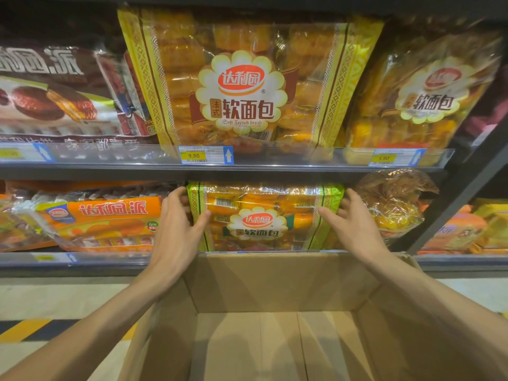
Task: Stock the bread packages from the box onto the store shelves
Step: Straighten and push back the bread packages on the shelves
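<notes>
A green-and-yellow bread package (264,215) stands upright on the lower shelf (82,264), just behind the far wall of the cardboard box (275,281). My left hand (178,224) grips the package's left edge, thumb on the front and fingers behind. At the right edge, my right hand (349,218) holds it the same way, with the thumb on the front. The box is open at the top and only its bare bottom shows.
A large yellow bag of soft French bread (247,83) and a smaller one (423,97) stand on the upper shelf (220,169) behind price tags. Orange pie packs (104,221) lie left of my hands and a clear bag of buns (395,204) right of them.
</notes>
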Action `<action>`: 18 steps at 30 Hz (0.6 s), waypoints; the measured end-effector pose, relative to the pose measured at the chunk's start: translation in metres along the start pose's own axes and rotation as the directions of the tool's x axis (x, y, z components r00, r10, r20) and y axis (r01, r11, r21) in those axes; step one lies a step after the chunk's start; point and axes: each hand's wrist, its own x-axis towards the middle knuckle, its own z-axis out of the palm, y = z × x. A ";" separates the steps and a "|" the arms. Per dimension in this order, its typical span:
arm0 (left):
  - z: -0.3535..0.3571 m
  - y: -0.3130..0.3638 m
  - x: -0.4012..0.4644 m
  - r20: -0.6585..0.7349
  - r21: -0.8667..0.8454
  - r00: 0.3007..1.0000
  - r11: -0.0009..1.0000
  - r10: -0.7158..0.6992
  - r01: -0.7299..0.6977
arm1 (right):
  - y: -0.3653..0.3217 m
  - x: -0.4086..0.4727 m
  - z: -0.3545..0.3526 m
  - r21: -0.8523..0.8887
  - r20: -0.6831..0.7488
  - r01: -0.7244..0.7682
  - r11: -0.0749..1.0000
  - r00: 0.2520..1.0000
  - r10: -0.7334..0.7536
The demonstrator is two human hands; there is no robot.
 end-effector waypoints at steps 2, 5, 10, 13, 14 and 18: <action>-0.003 0.002 -0.003 -0.011 0.008 1.000 1.000 0.017 -0.017 | -0.001 -0.002 -0.002 0.004 0.007 0.014 1.000 1.000 -0.014; -0.009 0.005 -0.009 -0.014 0.033 0.999 0.999 0.043 -0.043 | -0.003 -0.006 -0.006 0.020 0.019 0.020 1.000 1.000 -0.021; -0.019 0.010 -0.023 0.017 0.120 0.993 0.986 0.115 -0.116 | -0.003 -0.014 -0.011 -0.003 0.020 0.026 1.000 0.999 -0.026; -0.024 0.011 -0.030 0.054 0.185 0.982 0.964 0.182 -0.189 | -0.006 -0.023 -0.016 -0.055 0.008 0.053 0.997 0.999 -0.053; -0.025 0.011 -0.032 0.071 0.202 0.978 0.957 0.196 -0.206 | -0.007 -0.027 -0.017 -0.069 0.003 0.059 0.996 0.998 -0.059; -0.024 0.017 -0.042 0.147 0.251 0.957 0.926 0.251 -0.282 | -0.009 -0.038 -0.022 -0.127 0.012 0.103 0.987 0.995 -0.102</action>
